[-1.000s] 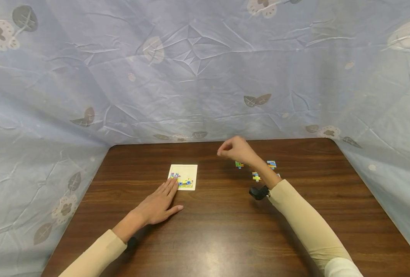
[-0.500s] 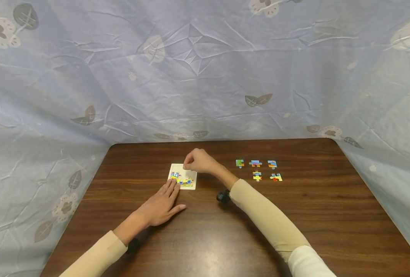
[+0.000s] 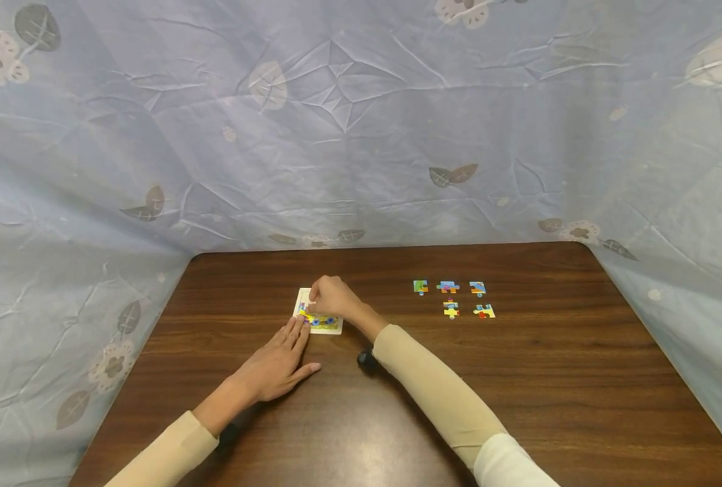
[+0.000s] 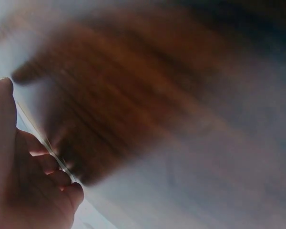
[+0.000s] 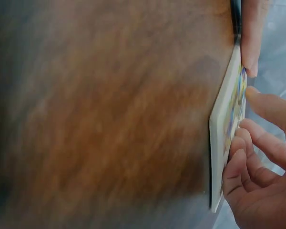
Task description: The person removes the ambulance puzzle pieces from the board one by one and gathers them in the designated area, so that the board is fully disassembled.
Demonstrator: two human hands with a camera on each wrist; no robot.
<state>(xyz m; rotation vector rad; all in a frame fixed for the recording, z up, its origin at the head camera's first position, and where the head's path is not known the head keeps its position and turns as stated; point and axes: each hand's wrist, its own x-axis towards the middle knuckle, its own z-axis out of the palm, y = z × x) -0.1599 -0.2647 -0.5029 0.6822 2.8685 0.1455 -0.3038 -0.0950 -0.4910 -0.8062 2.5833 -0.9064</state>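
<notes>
A small white-framed jigsaw board [image 3: 303, 296] lies on the table, its lower part filled with a colourful picture. My left hand [image 3: 272, 368] lies flat with fingers extended, fingertips on the board's lower left edge and thumb spread on the table. Over the board, my right hand [image 3: 337, 298] pinches a puzzle piece against the picture, which its fingers mostly hide. Seen from the right wrist, thumb and fingers of the right hand [image 5: 271, 167] press close to the board's face [image 5: 222, 114]. The left wrist view has the left hand [image 4: 38, 191] at its edge, blurred.
Several loose puzzle pieces lie in two rows at right, among them a green piece [image 3: 420, 287], a blue corner piece [image 3: 478, 288] and a yellow-red piece [image 3: 485, 311]. The brown wooden table [image 3: 555, 379] meets a patterned curtain [image 3: 397, 169] behind and at both sides.
My right hand has travelled left from near the loose pieces to the board, then lower onto its picture, uncovering the loose pieces. The left hand has stayed put on the board.
</notes>
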